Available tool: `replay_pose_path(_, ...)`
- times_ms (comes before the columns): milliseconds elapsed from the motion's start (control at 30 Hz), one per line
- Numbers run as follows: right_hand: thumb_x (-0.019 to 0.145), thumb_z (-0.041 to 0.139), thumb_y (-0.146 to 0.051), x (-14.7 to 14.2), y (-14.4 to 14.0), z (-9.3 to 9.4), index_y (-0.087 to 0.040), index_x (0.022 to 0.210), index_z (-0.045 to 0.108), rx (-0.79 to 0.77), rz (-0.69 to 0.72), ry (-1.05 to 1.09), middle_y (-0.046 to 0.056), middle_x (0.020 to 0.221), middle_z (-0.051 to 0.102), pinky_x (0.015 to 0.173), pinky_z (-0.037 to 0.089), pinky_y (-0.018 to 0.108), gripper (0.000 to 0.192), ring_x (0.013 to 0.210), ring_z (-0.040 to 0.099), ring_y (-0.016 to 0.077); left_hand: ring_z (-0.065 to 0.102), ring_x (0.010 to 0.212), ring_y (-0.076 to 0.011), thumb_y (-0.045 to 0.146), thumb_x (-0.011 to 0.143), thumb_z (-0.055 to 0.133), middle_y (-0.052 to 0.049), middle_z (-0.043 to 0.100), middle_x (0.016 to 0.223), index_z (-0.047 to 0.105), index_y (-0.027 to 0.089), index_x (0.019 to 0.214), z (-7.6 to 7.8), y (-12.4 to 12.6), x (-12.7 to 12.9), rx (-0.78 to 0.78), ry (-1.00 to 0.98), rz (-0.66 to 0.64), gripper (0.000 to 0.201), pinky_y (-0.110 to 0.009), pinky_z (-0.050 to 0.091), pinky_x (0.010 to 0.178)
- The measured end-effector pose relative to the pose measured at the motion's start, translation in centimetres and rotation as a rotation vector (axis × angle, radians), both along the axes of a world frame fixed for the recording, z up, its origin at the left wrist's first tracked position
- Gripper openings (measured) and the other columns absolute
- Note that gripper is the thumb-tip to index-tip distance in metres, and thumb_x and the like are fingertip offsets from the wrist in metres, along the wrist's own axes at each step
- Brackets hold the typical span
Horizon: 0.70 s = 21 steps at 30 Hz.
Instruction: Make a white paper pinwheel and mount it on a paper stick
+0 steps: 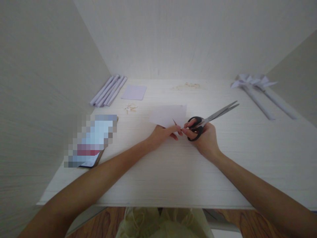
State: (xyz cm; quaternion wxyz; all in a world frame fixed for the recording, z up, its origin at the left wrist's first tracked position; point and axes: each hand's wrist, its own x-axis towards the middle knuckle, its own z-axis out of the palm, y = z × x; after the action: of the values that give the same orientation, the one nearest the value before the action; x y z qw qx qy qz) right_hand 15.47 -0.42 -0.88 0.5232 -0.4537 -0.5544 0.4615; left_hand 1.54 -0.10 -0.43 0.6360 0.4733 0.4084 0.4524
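Note:
My left hand is closed at the lower edge of a pale paper sheet, its fingertips pinched. A thin, dark, pointed sliver sticks up at those fingertips; its kind is too small to make out. My right hand holds black-handled scissors, with fingers in the handle loops. Their blades point away to the upper right, slightly apart and clear of the paper. The thumb and finger of my right hand meet my left fingertips at the sheet's lower right corner.
Several rolled paper tubes lie at the back left beside a square paper. Small pale sticks lie nearer, and scattered bits farther back. Two paper pinwheels rest at right. A phone lies left. Walls enclose the table.

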Motion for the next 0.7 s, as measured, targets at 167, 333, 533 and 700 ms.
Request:
replay_pose_path(167,0.054,0.070,-0.016,-0.04,-0.05,0.11,-0.017,0.066,0.049,0.029,0.009,-0.018,-0.002,0.066,0.058,0.045,0.040,0.020,0.023,0.053,0.054,0.0089,0.055,0.059,-0.0123,0.022,0.061,0.057,-0.002,0.058,0.060,0.058,0.013,0.060,-0.11,0.00,-0.01,-0.006,-0.002,0.000,0.009,-0.022,0.044,0.046)
replay_pose_path(333,0.056,0.068,-0.017,-0.11,-0.18,0.19,-0.017,0.066,0.049,0.040,0.033,-0.011,-0.003,0.064,0.055,0.046,0.041,0.020,0.022,0.053,0.055,0.0093,0.054,0.059,-0.0117,0.021,0.061,0.057,-0.002,0.057,0.060,0.057,0.013,0.059,0.11,-0.14,0.14,-0.014,0.002,0.012,0.008,-0.021,0.044,0.045)
replay_pose_path(533,0.056,0.068,-0.019,-0.16,-0.21,0.22,-0.017,0.066,0.049,0.030,0.045,-0.009,-0.002,0.066,0.055,0.044,0.040,0.020,0.022,0.052,0.053,0.0086,0.055,0.060,-0.0120,0.021,0.061,0.056,-0.002,0.057,0.061,0.057,0.013,0.060,0.22,-0.10,0.13,-0.012,0.013,0.019,0.008,-0.020,0.044,0.045)
replay_pose_path(700,0.058,0.067,-0.021,-0.18,-0.19,0.17,-0.017,0.065,0.050,0.008,0.015,0.051,-0.002,0.068,0.057,0.048,0.041,0.021,0.019,0.056,0.053,0.0088,0.055,0.059,-0.0118,0.023,0.063,0.057,-0.001,0.057,0.062,0.058,0.013,0.062,0.17,-0.13,0.10,0.000,0.000,0.016,0.010,-0.021,0.044,0.045)
